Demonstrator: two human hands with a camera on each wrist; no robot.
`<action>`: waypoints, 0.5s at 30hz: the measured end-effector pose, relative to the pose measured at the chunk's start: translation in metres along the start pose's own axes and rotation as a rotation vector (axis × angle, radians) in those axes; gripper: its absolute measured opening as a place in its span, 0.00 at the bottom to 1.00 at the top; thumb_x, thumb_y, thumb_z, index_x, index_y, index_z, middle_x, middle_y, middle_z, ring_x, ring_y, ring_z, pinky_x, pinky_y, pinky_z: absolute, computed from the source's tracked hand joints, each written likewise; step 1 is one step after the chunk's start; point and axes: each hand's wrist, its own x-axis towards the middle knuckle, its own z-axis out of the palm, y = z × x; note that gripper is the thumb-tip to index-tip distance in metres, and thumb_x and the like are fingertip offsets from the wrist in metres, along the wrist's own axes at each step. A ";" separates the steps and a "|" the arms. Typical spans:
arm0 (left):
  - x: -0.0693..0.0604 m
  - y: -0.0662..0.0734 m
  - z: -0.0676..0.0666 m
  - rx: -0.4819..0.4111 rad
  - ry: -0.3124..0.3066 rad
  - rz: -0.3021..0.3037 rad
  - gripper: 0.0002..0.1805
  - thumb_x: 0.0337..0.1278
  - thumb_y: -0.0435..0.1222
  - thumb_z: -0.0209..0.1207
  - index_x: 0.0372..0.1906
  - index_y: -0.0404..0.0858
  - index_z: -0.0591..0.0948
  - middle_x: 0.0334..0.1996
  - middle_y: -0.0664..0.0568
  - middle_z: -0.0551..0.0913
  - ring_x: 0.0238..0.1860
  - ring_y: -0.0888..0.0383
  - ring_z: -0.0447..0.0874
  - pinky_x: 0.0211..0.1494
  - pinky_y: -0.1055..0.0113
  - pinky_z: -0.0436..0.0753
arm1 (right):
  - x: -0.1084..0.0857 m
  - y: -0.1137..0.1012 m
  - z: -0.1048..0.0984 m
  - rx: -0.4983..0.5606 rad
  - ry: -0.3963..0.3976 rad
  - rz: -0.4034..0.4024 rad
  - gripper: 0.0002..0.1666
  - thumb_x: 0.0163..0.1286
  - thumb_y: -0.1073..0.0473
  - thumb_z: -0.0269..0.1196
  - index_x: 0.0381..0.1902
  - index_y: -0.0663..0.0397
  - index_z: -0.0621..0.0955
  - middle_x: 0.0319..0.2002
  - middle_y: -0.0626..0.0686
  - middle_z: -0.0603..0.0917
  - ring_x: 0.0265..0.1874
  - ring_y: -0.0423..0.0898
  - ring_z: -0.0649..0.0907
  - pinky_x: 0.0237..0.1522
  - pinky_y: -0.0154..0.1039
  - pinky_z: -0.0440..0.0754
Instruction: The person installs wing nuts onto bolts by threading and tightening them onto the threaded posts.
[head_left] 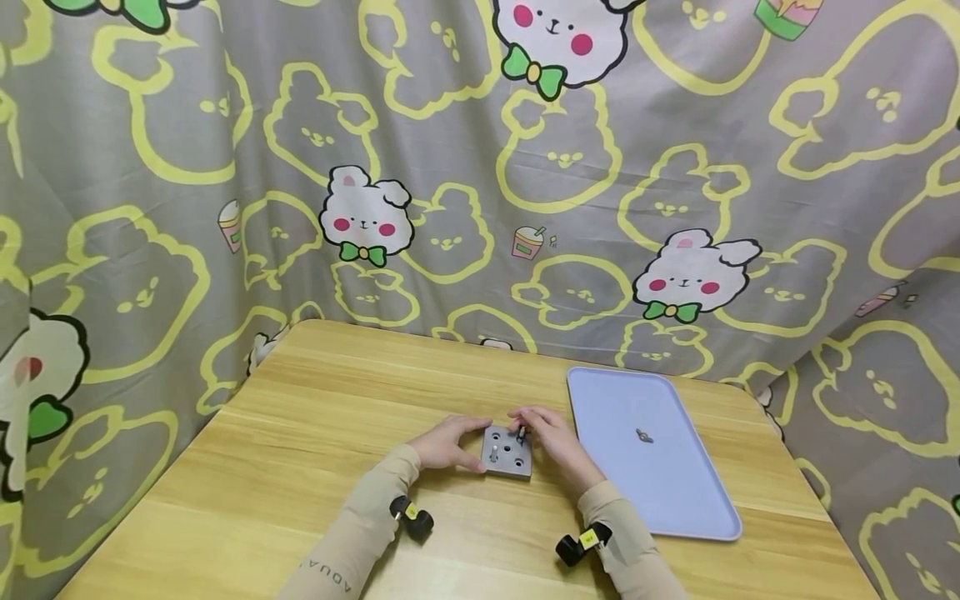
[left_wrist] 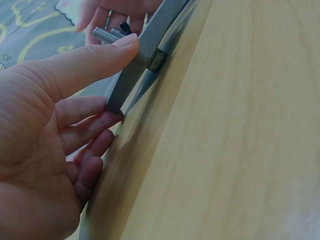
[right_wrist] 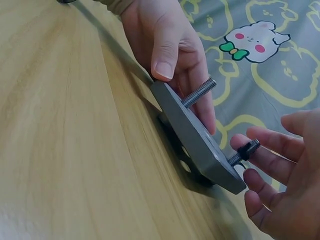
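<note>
A grey metal plate with several holes sits in front of me, with two threaded bolts standing up from it. My left hand grips its left side, thumb on one corner and fingertips at another. The nearer bolt is bare. On the other bolt sits a small black nut, partway along the thread. My right hand is around this nut, its fingers loosely bent and a fingertip beside or touching it; I cannot tell which.
A pale blue tray lies to the right, close to my right forearm, with a small metal piece, like a wing nut, on it. The wooden table reaches back to a patterned curtain.
</note>
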 end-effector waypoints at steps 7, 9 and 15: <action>0.001 0.000 0.001 0.011 -0.001 -0.009 0.46 0.44 0.45 0.73 0.71 0.38 0.67 0.70 0.44 0.69 0.71 0.42 0.63 0.75 0.44 0.59 | -0.011 -0.003 -0.008 -0.061 0.057 0.022 0.22 0.77 0.51 0.49 0.50 0.61 0.83 0.40 0.57 0.87 0.42 0.42 0.80 0.39 0.38 0.75; 0.001 0.000 0.001 0.015 0.000 -0.011 0.46 0.44 0.45 0.73 0.71 0.38 0.67 0.70 0.44 0.69 0.71 0.42 0.63 0.75 0.44 0.60 | -0.012 -0.003 -0.010 -0.070 0.059 0.018 0.22 0.77 0.50 0.49 0.50 0.60 0.83 0.41 0.58 0.86 0.43 0.44 0.80 0.39 0.38 0.75; 0.001 -0.002 0.002 0.015 0.003 -0.015 0.46 0.44 0.45 0.73 0.71 0.39 0.67 0.70 0.44 0.69 0.71 0.43 0.63 0.75 0.44 0.60 | -0.012 -0.001 -0.014 -0.094 0.057 0.020 0.23 0.77 0.49 0.49 0.50 0.59 0.83 0.42 0.57 0.87 0.45 0.46 0.79 0.38 0.37 0.74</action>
